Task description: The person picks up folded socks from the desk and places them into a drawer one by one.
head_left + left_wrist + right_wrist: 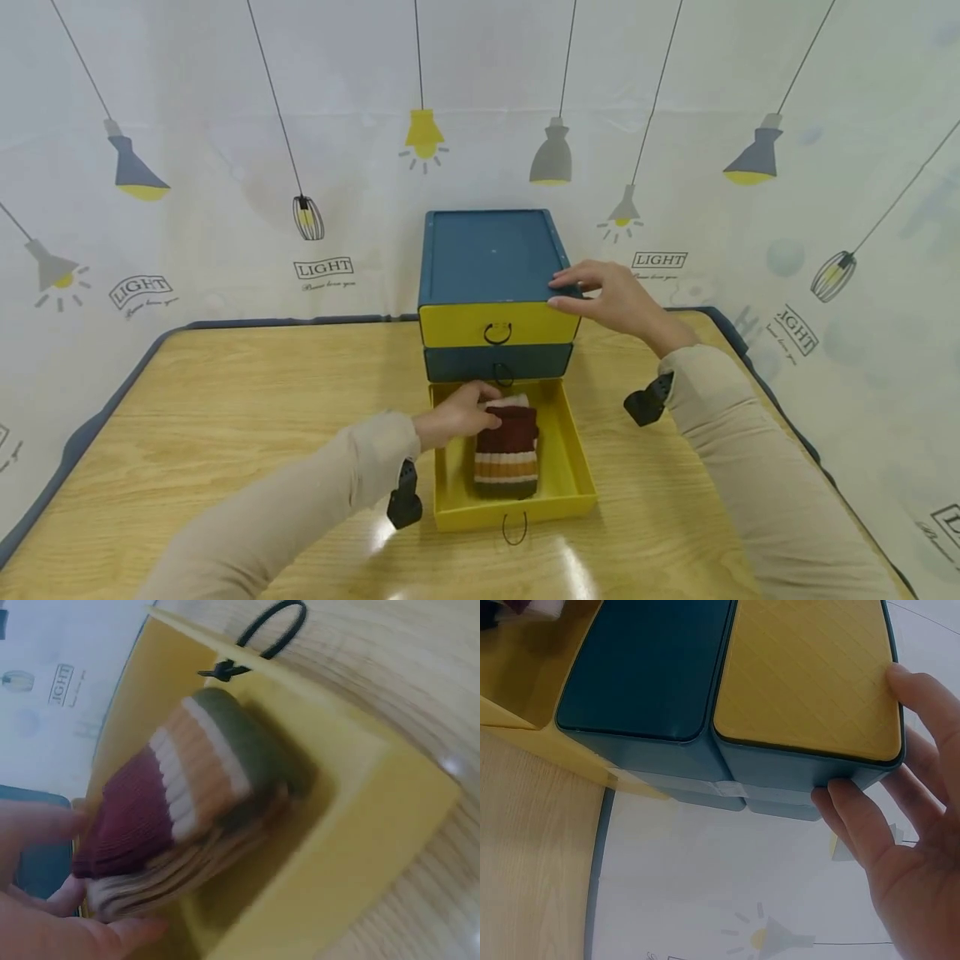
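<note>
A folded striped knit bundle (pixel 507 467), like socks in maroon, cream, orange and green, lies in the pulled-out yellow drawer (pixel 573 442). My left hand (pixel 459 410) reaches into that drawer and pinches the bundle's far maroon end; in the left wrist view, its thumb (pixel 45 823) lies over the maroon and other fingers are at the pale folded layers. At the top right front corner of the blue drawer cabinet (pixel 487 250), my right hand (pixel 611 296) holds on with fingers over the top and thumb at the front edge.
Above the pulled-out drawer are a closed blue drawer front (pixel 457 363) and a closed yellow one (pixel 453 325), each with a black loop handle. Clear tape (pixel 731 787) runs across the cabinet's side. A lamp-print cloth (pixel 360 167) hangs behind the wooden table (pixel 285 392).
</note>
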The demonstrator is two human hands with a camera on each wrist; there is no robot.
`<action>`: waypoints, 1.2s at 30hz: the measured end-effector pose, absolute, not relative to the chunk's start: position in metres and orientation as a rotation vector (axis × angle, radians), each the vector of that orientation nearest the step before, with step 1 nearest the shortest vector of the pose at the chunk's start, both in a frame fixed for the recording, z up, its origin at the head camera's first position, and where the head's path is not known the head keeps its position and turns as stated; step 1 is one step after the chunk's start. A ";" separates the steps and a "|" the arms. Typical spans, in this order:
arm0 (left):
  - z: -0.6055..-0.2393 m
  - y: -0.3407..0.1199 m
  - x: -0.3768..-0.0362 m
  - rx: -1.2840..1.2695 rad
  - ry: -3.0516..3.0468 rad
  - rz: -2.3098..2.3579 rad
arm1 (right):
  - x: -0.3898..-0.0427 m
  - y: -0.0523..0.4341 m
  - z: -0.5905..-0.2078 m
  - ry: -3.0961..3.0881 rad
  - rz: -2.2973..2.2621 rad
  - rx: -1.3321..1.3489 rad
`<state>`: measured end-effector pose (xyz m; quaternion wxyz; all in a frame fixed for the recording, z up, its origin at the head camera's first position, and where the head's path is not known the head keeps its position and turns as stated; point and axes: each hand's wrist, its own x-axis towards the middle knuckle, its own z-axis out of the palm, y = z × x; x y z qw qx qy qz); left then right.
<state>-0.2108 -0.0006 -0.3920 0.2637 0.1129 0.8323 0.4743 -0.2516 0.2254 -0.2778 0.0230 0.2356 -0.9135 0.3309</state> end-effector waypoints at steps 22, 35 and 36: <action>-0.374 -0.030 -0.148 0.994 2.308 1.256 | -0.250 0.225 -0.278 -2.825 1.016 0.733; -0.416 -0.035 -0.090 0.900 2.200 1.376 | -0.251 0.224 -0.278 -2.824 1.005 0.721; -0.420 -0.034 -0.089 0.871 2.177 1.387 | -0.251 0.224 -0.278 -2.822 1.005 0.719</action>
